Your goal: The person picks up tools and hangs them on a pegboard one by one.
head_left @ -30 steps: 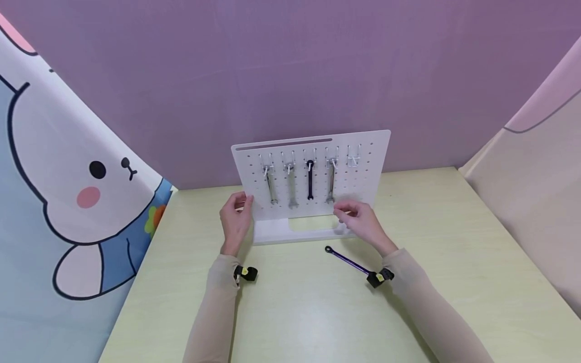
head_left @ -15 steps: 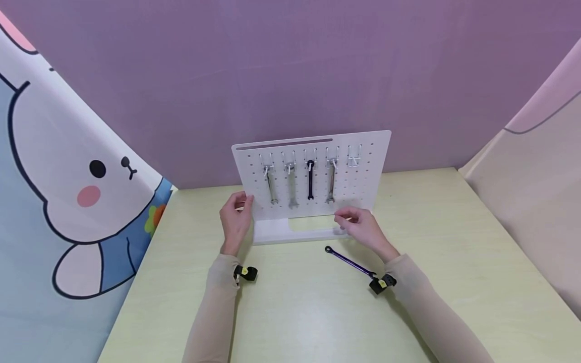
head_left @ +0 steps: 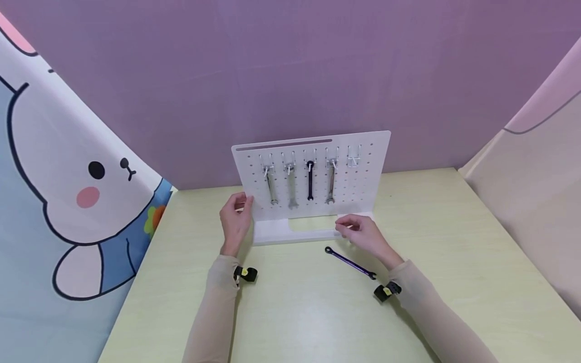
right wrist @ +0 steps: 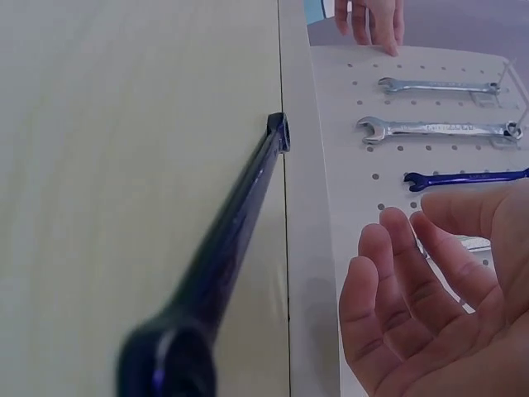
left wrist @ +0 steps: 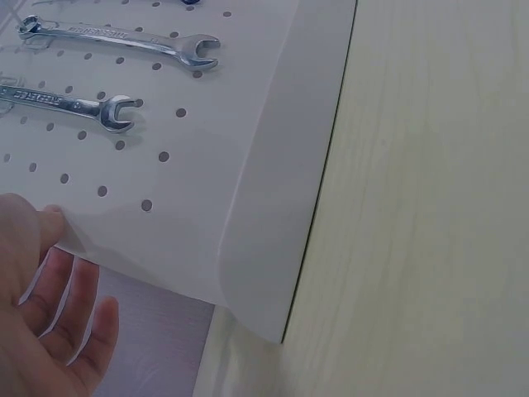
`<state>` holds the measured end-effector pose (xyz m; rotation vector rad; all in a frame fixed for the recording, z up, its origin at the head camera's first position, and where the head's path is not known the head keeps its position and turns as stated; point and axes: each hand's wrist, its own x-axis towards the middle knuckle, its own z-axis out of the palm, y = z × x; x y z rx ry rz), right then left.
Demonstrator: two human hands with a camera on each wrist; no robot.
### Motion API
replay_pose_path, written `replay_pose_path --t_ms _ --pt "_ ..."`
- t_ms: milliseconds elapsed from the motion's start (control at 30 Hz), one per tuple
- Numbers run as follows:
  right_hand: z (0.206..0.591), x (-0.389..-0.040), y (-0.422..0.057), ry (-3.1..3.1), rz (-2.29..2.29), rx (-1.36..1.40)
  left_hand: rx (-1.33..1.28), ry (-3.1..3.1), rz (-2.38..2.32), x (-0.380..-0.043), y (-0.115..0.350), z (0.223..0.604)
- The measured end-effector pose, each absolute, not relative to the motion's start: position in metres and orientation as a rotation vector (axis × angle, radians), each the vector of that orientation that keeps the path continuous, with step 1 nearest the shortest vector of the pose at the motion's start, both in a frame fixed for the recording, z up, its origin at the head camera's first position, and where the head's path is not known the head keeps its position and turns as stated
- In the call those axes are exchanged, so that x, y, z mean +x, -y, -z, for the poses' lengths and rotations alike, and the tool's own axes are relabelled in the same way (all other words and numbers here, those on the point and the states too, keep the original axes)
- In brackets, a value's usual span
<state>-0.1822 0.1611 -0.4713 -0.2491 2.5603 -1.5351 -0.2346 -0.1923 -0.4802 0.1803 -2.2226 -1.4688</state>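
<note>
My left hand (head_left: 236, 222) holds the left edge of a white pegboard (head_left: 308, 209), thumb on the front face and other fingers behind. On the board's hooks hang several combination wrenches: two silver ones at left (head_left: 271, 189) (head_left: 292, 190), a dark blue one (head_left: 310, 181), and another silver one (head_left: 332, 184). My right hand (head_left: 360, 233) hovers before the board's lower right part, fingers loosely bent and holding nothing. Below it a dark blue-purple combination wrench (head_left: 349, 262) lies slanted on the table; in the right wrist view this wrench (right wrist: 223, 231) looms close to the camera.
A fifth wire hook (head_left: 353, 160) at the board's right carries no wrench. The board's base (head_left: 272, 232) stands on the pale wooden table (head_left: 290, 312). Behind rises a purple cloth (head_left: 290, 75), with a cartoon-print curtain (head_left: 59, 176) at left.
My right hand has moved down and slightly right, away from the rightmost hanging wrench. More of the table wrench's open end now shows. My left hand keeps its place on the board.
</note>
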Motion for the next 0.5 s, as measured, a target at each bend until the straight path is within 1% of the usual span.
replay_pose_path --t_ms 500 --pt "0.476 -0.165 -0.171 -2.507 1.465 -0.314 0.173 2.225 1.460 -0.233 0.192 0.481"
